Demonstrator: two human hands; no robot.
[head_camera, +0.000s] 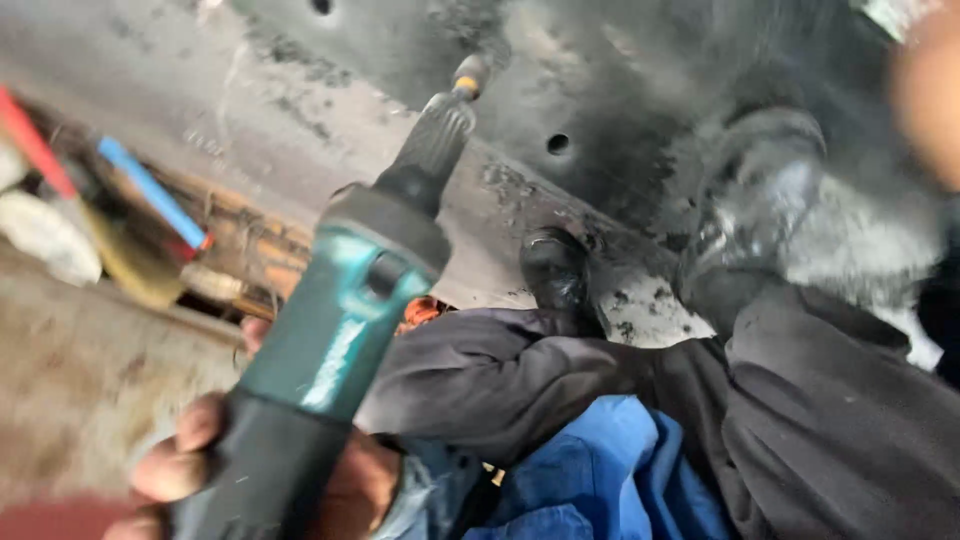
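Head view shows the left hand (250, 470) wrapped tight around the dark rear grip of a teal and black straight power grinder (345, 310), which slants up to the right with its small brass-coloured tip (468, 78) near the grimy dark metal plate (560, 90) with round holes. Two black work boots (755, 210) rest against that plate, above dark trouser legs (800, 420) and blue cloth (600, 470). A blurred patch at the upper right edge may be the right hand; I cannot tell its state.
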